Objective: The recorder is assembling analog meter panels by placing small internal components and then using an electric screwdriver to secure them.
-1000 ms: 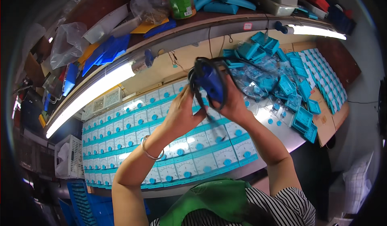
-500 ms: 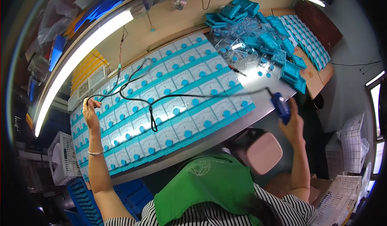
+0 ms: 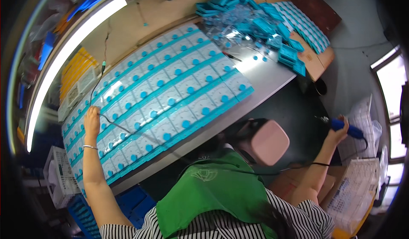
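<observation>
Both hands have spread: right hand carries blue tool lower.

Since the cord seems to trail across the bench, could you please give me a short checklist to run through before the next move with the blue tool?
1. Right hand closed round the blue-handled tool: ok, the grip looks firm.
2. Tool held away from the packs: ok, it is off to the right of the bench, above the dark floor.
3. Left hand on the black cord: ok, it rests on the cord at the left end of the rows of white and blue packs.
4. Cord free of snags: not ok, it lies across the packs and passes in front of the green apron.
5. Tool tip state: cannot tell, too small.
</observation>
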Action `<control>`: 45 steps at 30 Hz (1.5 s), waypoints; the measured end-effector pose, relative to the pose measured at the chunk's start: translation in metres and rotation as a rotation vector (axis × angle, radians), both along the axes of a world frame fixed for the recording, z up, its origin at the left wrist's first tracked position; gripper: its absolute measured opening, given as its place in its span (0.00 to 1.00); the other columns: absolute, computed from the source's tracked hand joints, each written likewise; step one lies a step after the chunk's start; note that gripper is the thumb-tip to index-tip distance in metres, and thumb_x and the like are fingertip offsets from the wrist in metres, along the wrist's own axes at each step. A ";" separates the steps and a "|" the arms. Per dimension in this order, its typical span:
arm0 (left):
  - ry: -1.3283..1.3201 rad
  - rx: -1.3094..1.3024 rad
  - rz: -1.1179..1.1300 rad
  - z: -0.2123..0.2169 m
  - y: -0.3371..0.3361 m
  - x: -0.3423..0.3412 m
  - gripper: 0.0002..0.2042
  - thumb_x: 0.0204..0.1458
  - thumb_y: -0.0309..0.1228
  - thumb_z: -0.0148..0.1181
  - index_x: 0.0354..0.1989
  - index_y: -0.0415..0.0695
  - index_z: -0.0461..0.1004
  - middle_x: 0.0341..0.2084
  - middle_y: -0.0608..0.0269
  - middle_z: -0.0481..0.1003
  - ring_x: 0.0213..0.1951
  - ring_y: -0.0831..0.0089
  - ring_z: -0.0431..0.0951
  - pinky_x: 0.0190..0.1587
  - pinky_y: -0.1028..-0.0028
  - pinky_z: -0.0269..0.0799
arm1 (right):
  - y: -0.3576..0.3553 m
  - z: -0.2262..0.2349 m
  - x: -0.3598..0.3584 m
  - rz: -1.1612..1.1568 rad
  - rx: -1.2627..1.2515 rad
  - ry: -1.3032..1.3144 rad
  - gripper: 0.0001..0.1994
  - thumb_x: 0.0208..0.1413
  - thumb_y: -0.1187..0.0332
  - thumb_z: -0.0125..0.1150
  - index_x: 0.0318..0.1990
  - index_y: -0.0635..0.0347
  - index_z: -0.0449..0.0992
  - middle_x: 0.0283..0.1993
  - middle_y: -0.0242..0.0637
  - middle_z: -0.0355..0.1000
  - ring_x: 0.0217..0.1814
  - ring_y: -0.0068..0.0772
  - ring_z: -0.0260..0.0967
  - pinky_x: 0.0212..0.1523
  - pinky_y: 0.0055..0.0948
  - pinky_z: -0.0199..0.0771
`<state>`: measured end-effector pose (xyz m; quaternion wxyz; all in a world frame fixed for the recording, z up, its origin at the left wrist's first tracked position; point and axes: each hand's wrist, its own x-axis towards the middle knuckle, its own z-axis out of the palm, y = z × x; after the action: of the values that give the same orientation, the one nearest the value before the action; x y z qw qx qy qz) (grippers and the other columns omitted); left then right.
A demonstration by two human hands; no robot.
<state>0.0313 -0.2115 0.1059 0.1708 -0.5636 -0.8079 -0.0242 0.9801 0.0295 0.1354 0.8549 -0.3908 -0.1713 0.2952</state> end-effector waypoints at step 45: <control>-0.649 -0.006 -0.443 -0.110 0.266 0.552 0.15 0.49 0.22 0.52 0.47 0.36 0.72 0.61 0.42 0.60 0.63 0.47 0.61 0.63 0.52 0.58 | 0.169 -0.083 -0.311 1.192 0.027 -0.530 0.26 0.51 0.79 0.59 0.57 0.70 0.56 0.32 0.34 0.72 0.35 0.24 0.72 0.42 0.26 0.74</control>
<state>0.5838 0.0542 -0.0046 -0.1045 -0.6876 -0.6789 -0.2353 0.6687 0.1984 0.0521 0.4782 -0.2778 -0.5674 0.6100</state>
